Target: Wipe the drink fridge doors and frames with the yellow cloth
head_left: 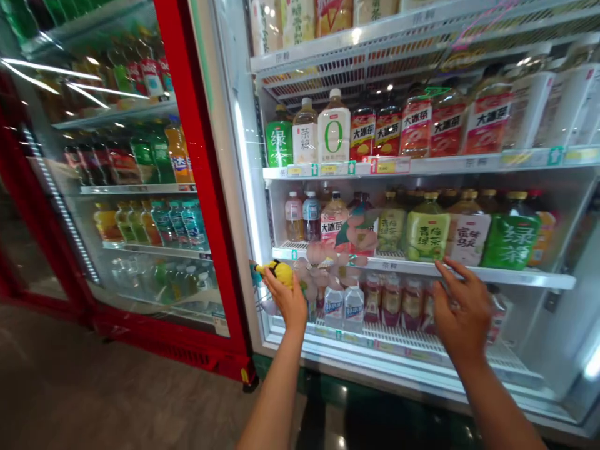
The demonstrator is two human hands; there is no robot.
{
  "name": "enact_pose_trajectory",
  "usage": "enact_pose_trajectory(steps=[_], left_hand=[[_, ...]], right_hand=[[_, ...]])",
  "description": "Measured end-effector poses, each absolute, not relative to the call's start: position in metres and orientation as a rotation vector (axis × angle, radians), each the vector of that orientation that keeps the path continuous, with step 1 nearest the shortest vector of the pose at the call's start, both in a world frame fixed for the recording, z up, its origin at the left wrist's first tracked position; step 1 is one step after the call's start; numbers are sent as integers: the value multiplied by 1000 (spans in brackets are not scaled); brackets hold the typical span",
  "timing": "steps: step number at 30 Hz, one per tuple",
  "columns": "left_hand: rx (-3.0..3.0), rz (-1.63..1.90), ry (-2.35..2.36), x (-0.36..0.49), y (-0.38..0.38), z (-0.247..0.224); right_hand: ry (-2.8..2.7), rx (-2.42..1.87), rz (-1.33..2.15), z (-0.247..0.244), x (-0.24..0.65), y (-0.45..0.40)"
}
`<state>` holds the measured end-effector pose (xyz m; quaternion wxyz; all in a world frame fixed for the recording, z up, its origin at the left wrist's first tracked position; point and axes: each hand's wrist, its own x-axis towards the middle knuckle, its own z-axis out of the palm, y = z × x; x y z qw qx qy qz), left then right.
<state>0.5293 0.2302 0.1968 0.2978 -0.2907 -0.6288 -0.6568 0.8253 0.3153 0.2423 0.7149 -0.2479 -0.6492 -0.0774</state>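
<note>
My left hand (289, 300) is at the cooler's left side, its fingers closed around a small yellow object (282, 273) with dark bands; its exact kind is unclear. My right hand (462, 306) hovers before the middle shelf edge, fingers loosely apart, with nothing seen in it. Just above those fingers stand a light green tea bottle (426, 228), a white-labelled bottle (469, 231) and a dark green tea bottle (510, 232). Whether my right fingertips touch the shelf edge (403, 267) cannot be made out. Between my hands, pale pink flower shapes (323, 265) overlay the shelf view.
Upper shelf bottles (335, 128) line the rack above. Clear bottles (353, 307) and darker ones stand on the bottom shelf. At left, a red-framed cooler (201, 169) with glass doors holds more drinks. Dark floor (154, 400) lies below.
</note>
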Motion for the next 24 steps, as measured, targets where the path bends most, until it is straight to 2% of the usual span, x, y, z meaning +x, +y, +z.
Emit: enact_pose_trajectory(steps=[2,4,7,10,14,16,18,24], left_hand=[[-906,-1695,-1668,551,243,216],[-1203,-1482,-1640,579,254,219],[-1438,-1236,-1531,607,258,193],[-1334,-1297,-1493,604,257,175],[-1164,-1505,-1501,607,269,222],[-1217,-1468,-1460,625,281,253],[-1344,-1345,-1407,645,288,264],[-1648,-923,-1188,645,271,210]], right_hand=[[-1391,-587,-181,249,834,314],[-1372,-605,-190,254,841,314],[-1377,-591,-184,253,845,316],[-1349,-587,-138,246,849,323],[-1310,-611,-68,239,856,334],[-1306,-620,-75,237,860,338],[-1303,-626,-94,235,863,342],[-1271,-663,-172,221,873,354]])
